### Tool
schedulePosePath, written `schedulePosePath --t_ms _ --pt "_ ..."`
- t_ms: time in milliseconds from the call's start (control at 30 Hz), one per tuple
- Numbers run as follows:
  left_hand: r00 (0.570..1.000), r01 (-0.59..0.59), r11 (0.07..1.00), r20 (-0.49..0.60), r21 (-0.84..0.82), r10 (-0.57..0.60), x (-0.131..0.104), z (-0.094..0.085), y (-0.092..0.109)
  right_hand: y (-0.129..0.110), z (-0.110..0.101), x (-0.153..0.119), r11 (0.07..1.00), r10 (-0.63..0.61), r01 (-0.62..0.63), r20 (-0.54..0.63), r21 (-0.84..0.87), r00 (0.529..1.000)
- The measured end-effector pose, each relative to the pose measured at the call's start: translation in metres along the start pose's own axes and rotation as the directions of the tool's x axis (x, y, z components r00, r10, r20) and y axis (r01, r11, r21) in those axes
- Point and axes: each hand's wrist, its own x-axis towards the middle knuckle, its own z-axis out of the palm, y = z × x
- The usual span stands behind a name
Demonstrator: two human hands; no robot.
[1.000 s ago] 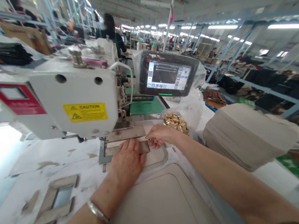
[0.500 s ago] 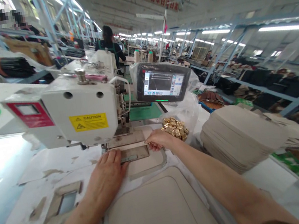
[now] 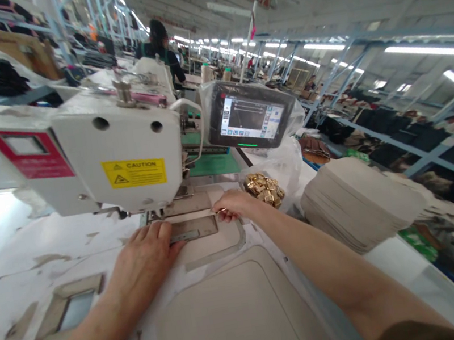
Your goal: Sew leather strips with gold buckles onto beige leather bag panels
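Observation:
Under the head of a sewing machine (image 3: 119, 144) lies a beige panel (image 3: 213, 248) with a flat clamp frame (image 3: 195, 229) over it. My left hand (image 3: 144, 258) rests flat on the left part of this frame, fingers stretched out toward the needle area. A narrow beige strip (image 3: 189, 217) runs across the panel. With bent fingers, my right hand (image 3: 235, 204) pinches the strip's right end; a small dark or shiny bit shows at the fingertips, too small to name. Nearer to me lies a larger beige panel (image 3: 236, 312) with a stitched-looking line along its edge.
Gold metal fittings (image 3: 265, 190) fill a clear plastic bag right of my right hand. A control screen (image 3: 248, 115) stands behind them. Stacked beige panels (image 3: 356, 201) sit at right, a cut-out template (image 3: 66, 310) at left. A person (image 3: 160, 48) sits farther back.
The camera view has shifted slightly, and the machine appears larger and farther left. Both hands keep their places at the frame and the strip, with little visible movement of the strip.

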Motion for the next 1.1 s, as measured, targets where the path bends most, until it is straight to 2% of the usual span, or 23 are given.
schedulePosePath --t_ms 233,467,767,900,1100 --pt "0.997 0.032 0.995 0.07 0.099 -0.039 -0.012 -0.01 -0.028 -0.022 0.025 -0.004 1.0 0.008 -0.007 0.051 -0.026 0.999" --pt "0.998 0.034 0.997 0.051 0.066 -0.037 -0.027 -0.012 -0.058 -0.037 0.051 -0.002 0.999 -0.026 0.028 0.079 -0.022 0.997" --pt "0.992 0.117 0.992 0.04 0.039 -0.118 -0.042 -0.019 -0.088 -0.059 0.081 0.0 0.998 -0.055 0.057 0.135 -0.01 0.989" --pt "0.996 0.089 0.996 0.033 -0.003 -0.089 -0.036 -0.015 -0.092 -0.064 0.079 0.006 0.999 -0.051 0.052 0.134 -0.007 0.99" --pt "0.999 0.041 0.993 -0.022 -0.113 -0.043 -0.027 0.003 -0.08 -0.052 0.057 0.007 1.0 -0.017 0.017 0.11 -0.005 0.994"
